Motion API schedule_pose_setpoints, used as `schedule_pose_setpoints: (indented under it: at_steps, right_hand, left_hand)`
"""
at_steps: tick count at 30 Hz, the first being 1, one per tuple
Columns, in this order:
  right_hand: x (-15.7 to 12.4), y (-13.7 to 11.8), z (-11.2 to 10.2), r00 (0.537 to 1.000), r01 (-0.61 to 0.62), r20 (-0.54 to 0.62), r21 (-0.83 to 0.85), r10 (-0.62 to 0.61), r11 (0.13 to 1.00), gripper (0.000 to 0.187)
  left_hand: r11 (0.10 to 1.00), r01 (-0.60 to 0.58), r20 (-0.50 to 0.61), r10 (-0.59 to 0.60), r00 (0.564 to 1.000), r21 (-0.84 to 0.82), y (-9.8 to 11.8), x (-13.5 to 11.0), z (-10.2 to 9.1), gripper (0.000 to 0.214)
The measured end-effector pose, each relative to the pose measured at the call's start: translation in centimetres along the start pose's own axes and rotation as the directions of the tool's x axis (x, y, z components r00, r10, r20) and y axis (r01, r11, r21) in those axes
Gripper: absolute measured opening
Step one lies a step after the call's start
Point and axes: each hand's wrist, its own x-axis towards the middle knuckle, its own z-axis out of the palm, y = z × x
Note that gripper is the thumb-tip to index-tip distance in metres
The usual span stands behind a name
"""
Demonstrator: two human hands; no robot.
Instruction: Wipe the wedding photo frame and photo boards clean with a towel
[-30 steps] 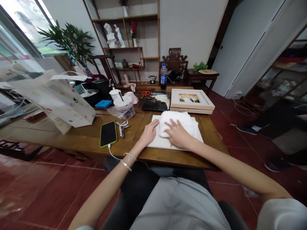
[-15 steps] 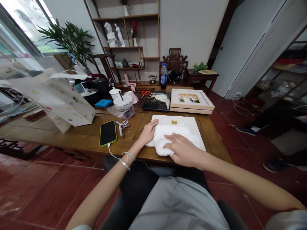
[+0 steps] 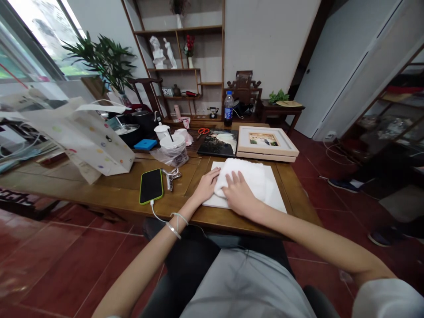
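A folded white cloth (image 3: 255,179) lies over a white board (image 3: 276,190) on the wooden table. Pressing down on the cloth's near left part, my right hand (image 3: 239,192) has its fingers spread. My left hand (image 3: 206,185) rests flat on the board's left edge with fingers stretched out, its fingertips close to the cloth. The cloth hides much of the board's middle.
Behind the board are a dark picture panel (image 3: 215,143) and a light wooden picture frame (image 3: 291,148). Left of it lie a charging phone (image 3: 151,186) and a silver clip-like object (image 3: 170,176). A lidded cup (image 3: 172,142), scissors (image 3: 203,131), a bottle (image 3: 228,108) and a paper bag (image 3: 109,150) stand around.
My right hand has pushed the cloth away from me, toward the board's far edge. The small yellow-brown piece on the board is now covered. My left hand stays at the left edge.
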Motion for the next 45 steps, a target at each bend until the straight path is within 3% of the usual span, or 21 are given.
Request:
schedule_pose_setpoints:
  at_steps: [5,9,13,20,26,30,35,41,45]
  right_hand:
    - [-4.2,-2.2,-2.7,0.963,0.264,0.016,0.131,-0.268,0.956,0.03]
    - [-4.8,-0.1,-4.1,0.958,0.26,0.038,0.29,-0.283,0.921,0.031]
    - [-2.9,2.7,-3.1,0.985,0.141,0.046,0.318,-0.164,0.937,0.029]
    - [3.2,6.4,0.0,0.999,-0.024,0.029,0.245,0.017,0.969,0.031]
    - [7.8,5.9,0.0,0.996,0.076,0.023,0.285,-0.086,0.956,0.027]
    - [8.4,5.4,-0.4,0.991,0.112,0.033,0.295,-0.127,0.949,0.027]
    - [5.2,7.8,-0.7,0.995,0.041,0.082,0.265,-0.065,0.963,0.031]
    - [-2.1,11.9,-0.4,0.986,-0.134,0.12,0.199,0.112,0.971,0.043]
    - [-6.1,13.7,0.0,0.976,-0.199,0.125,0.19,0.177,0.961,0.039]
  left_hand:
    - [1.0,0.016,-0.018,-0.016,1.0,-0.015,0.3,-0.1,-0.1,0.038]
    - [1.0,-0.013,-0.036,0.013,0.999,0.004,0.5,-0.2,-0.2,0.037]
    - [1.0,-0.026,-0.064,0.027,0.998,0.017,0.7,-0.3,-0.1,0.037]
    - [0.999,-0.048,-0.081,0.05,0.995,0.02,0.3,-0.3,0.2,0.035]
    - [0.995,-0.036,-0.062,0.042,0.997,0.094,0.5,-0.2,-0.1,0.031]
    - [0.993,-0.012,-0.069,0.02,0.997,0.115,0.7,-0.2,-0.2,0.029]
    - [0.999,-0.036,-0.09,0.038,0.995,0.022,0.6,-0.2,0.0,0.033]
    - [1.0,-0.021,-0.117,0.02,0.993,-0.003,0.4,-0.3,0.2,0.032]
    - [1.0,-0.008,-0.115,0.009,0.993,0.003,0.5,-0.3,0.2,0.033]
